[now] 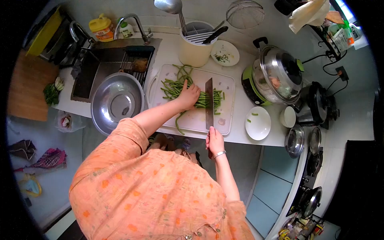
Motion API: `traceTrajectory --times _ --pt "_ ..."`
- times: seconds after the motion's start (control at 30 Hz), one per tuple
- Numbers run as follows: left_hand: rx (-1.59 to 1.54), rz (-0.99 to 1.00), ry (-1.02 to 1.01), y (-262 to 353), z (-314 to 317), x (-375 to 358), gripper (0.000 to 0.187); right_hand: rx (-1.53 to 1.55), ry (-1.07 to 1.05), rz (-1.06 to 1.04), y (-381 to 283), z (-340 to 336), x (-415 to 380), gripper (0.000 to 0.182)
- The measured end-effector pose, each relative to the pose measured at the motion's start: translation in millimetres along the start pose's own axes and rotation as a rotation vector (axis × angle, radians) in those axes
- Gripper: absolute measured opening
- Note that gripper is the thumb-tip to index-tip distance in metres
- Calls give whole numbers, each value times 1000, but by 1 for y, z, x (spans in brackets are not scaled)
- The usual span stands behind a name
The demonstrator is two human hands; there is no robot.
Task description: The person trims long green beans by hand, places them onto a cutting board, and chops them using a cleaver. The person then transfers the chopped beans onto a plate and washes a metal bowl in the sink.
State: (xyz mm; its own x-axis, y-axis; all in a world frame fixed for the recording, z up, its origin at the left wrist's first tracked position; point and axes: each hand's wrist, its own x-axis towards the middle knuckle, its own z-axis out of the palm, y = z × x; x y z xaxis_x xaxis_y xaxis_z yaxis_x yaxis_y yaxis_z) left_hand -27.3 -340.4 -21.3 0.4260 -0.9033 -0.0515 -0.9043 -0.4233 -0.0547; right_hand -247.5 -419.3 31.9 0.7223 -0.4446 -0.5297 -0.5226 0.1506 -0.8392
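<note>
A bunch of long green beans (pixel 172 89) lies across a white cutting board (pixel 196 124). My left hand (pixel 189 97) presses down on the bunch, its fingers curved over the beans and holding them together. In my right hand (pixel 215 141) is the handle of a cleaver (pixel 209 104), its blade standing across the beans just right of my left hand. Short cut pieces of bean (pixel 217 99) lie on the blade's right side. One long bean (pixel 179 123) curls toward the board's front edge.
A steel basin (pixel 98 105) stands left of the board, beside the sink (pixel 86 86). A utensil holder (pixel 192 54) and a plate with scraps (pixel 232 60) are behind. To the right are a white bowl (pixel 258 130) with bean pieces, a cup (pixel 288 116) and a glass-lidded steamer (pixel 276 76).
</note>
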Motion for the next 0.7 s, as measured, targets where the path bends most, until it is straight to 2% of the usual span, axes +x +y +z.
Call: traceTrajectory --times 0.13,0.2,0.33,0.4,0.47,0.53,0.57,0.6,0.63,0.7 --pt "7 18 -9 -1 9 3 79 -169 -9 36 -15 3 5 45" --pt "14 56 47 -2 8 3 61 -207 -21 44 -22 2 10 46" --pt "2 72 108 -2 27 8 47 -236 -107 86 -27 -3 45 51" --pt "-23 109 304 -4 28 7 29 -159 -104 167 -28 2 62 50" --pt "-35 109 288 -5 25 6 30 -209 -68 166 -17 12 71 50" --pt "-45 109 276 -7 22 7 30 -262 19 43 -6 20 76 48" --pt "-56 114 307 -8 22 5 30 -339 72 -106 33 19 101 46" --pt "-71 121 339 -5 21 3 30 -337 77 -101 49 21 105 46" --pt "-68 124 348 -3 22 5 30 -351 125 -185 51 27 108 46" --pt "-110 36 221 2 27 4 35 -372 151 -223 48 24 107 46"
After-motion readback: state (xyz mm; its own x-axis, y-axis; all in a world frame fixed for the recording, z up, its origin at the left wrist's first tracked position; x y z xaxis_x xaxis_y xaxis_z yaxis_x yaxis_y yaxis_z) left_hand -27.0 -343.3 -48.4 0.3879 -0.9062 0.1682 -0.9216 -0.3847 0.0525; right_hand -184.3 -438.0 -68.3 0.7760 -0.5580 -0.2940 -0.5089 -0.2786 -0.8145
